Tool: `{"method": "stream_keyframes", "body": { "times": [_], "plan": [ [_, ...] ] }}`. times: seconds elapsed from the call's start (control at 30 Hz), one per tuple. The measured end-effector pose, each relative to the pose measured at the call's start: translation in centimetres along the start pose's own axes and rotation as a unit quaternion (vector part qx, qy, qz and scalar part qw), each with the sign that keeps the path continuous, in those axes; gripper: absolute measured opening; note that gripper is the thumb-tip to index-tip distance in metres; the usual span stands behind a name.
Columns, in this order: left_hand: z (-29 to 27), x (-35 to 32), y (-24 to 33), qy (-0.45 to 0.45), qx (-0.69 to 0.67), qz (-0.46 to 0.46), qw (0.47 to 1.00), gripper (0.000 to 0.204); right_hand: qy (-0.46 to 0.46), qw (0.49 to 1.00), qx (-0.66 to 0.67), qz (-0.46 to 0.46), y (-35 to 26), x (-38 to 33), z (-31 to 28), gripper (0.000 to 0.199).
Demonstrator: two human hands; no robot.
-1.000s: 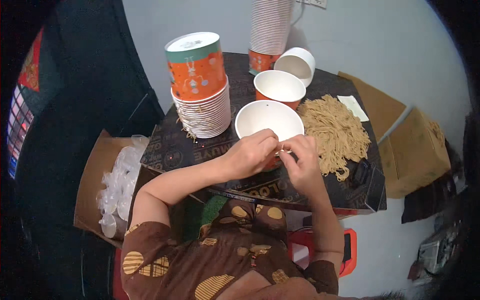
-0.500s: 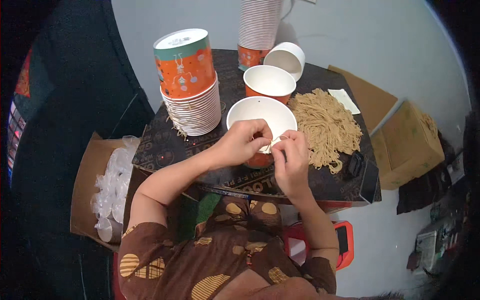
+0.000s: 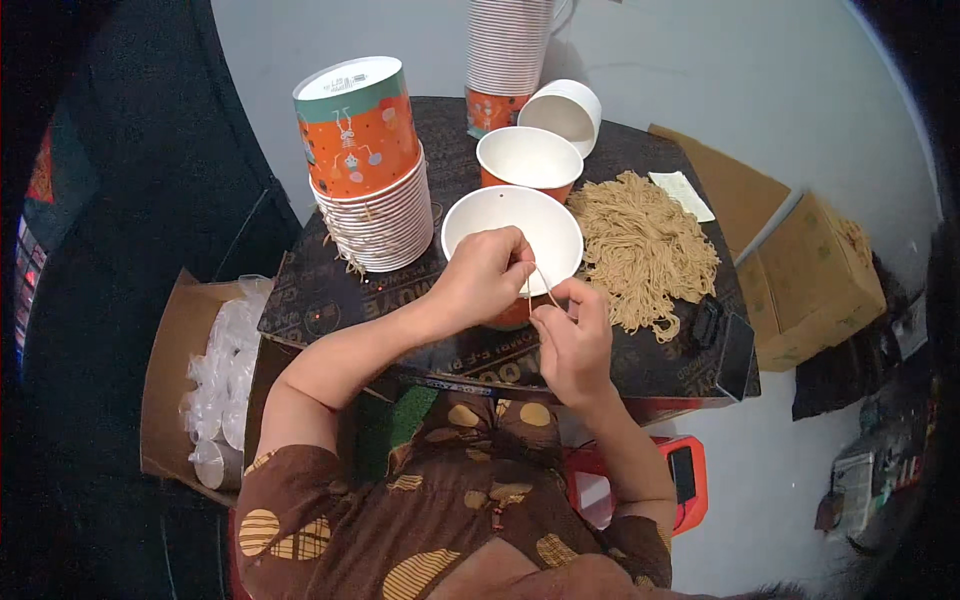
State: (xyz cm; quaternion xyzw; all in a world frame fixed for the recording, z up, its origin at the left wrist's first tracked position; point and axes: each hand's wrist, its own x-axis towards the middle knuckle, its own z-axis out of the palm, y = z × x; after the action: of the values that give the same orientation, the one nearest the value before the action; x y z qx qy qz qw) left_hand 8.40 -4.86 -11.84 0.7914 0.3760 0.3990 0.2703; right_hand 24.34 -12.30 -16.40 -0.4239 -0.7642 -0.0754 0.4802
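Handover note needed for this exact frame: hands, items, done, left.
Left hand: over the near edge of the white paper bowl, fingers pinching one end of a thin tan string.
Right hand: just in front of the bowl, pinching the string's other end; the strand runs between the two hands.
Items: pile of tan strings on the dark table right of the bowl; a second open bowl behind; stack of upturned bowls to the left.
Done: one string taken up at the front bowl.
Left: front bowl shows empty; the pile remains large.
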Motion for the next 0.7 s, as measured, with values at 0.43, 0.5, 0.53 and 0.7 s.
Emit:
{"method": "stream_keyframes", "body": {
  "times": [0.43,0.5,0.53,0.7],
  "plan": [
    [-0.8,-1.4,-0.1,-0.057,0.044,0.12,0.99,0.006,0.09,0.99,0.037,0.1,0.5,0.4,0.9,0.011],
    [-0.5,-1.4,0.2,-0.065,0.032,0.112,0.991,0.006,0.094,0.983,0.067,0.143,0.7,0.4,0.9,0.012],
    [-0.5,-1.6,0.2,-0.062,0.017,0.106,0.992,0.006,0.093,0.983,0.066,0.142,0.6,0.5,1.0,0.012],
    [-0.7,-1.9,0.2,-0.057,-0.021,0.098,0.993,0.006,0.07,0.975,0.066,0.199,0.0,0.7,1.0,0.013]
  ]
}}
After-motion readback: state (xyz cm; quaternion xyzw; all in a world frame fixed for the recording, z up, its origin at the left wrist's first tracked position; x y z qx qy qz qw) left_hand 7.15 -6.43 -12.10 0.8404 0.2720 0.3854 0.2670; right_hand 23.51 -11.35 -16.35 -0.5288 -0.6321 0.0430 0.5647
